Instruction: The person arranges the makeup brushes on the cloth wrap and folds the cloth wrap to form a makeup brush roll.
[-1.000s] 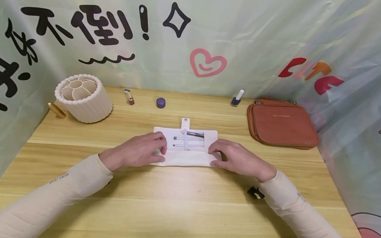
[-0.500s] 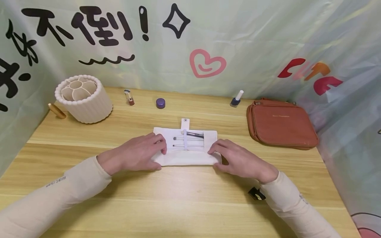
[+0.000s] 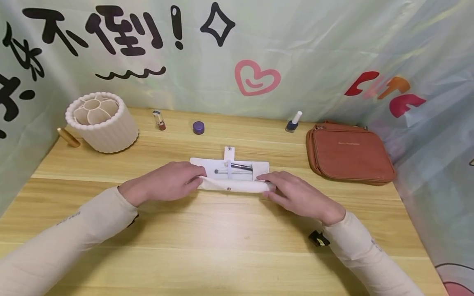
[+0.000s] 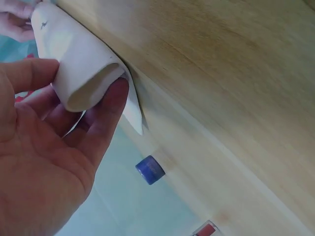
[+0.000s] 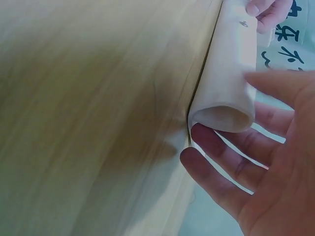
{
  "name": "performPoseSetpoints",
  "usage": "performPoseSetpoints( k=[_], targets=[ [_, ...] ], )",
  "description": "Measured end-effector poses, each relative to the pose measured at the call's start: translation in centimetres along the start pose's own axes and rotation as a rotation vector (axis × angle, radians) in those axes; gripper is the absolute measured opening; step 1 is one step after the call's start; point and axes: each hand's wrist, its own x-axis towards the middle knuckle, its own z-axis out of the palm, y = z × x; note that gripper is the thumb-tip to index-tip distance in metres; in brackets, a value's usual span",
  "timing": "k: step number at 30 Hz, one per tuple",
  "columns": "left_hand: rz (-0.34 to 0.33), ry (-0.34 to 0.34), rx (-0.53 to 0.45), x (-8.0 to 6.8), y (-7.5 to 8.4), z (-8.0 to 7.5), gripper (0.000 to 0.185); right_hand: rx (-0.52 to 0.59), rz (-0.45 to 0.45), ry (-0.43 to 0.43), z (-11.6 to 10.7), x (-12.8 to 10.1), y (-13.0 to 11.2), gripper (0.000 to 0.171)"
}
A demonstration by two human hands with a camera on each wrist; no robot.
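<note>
A white makeup brush roll point(image 3: 240, 187) lies partly rolled up in the middle of the table in the head view. My left hand point(image 3: 168, 181) pinches its left end between thumb and fingers; the left wrist view shows that hand point(image 4: 59, 132) around the hollow end of the roll point(image 4: 81, 64). At the other end my right hand point(image 3: 298, 195) has thumb and fingers about the rolled tube point(image 5: 224, 73). Behind the rolled part, a dark-handled makeup brush point(image 3: 241, 167) and a paler brush point(image 3: 237, 172) lie under an elastic band. A snap tab point(image 3: 229, 153) sticks out at the far edge.
Along the back stand a cream ribbed holder point(image 3: 103, 127), a lipstick point(image 3: 159, 120), a purple cap point(image 3: 198, 128) and a nail polish bottle point(image 3: 293, 122). A gold tube point(image 3: 68, 137) is at far left. A brown zip case point(image 3: 349, 152) lies at right, before a printed curtain.
The near edge of the brush roll has been turned over away from me, covering the lowest brush and showing a snap. Both hands have moved with it, the left slightly farther forward.
</note>
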Motion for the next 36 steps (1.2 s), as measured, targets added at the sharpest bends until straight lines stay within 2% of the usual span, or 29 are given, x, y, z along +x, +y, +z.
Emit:
performPoseSetpoints(
  k=[11, 22, 29, 36],
  targets=[
    [-0.086, 0.045, -0.007, 1.1, -0.2, 0.4, 0.023, 0.075, 0.081, 0.016, -0.3, 1.6, 0.6, 0.018],
    [-0.081, 0.118, 0.029, 1.9, -0.5, 0.3, 0.019, 0.058, 0.095, 0.019, -0.3, 2.9, 1.4, 0.019],
    [-0.14, 0.143, 0.025, 2.4, -0.7, 0.4, 0.022, 0.081, 0.146, 0.014, -0.4, 3.4, 1.3, 0.019],
    [-0.204, 0.125, -0.024, 2.6, -0.8, 0.4, 0.022, 0.105, 0.232, -0.026, -0.2, 3.8, 1.6, 0.029]
  ],
)
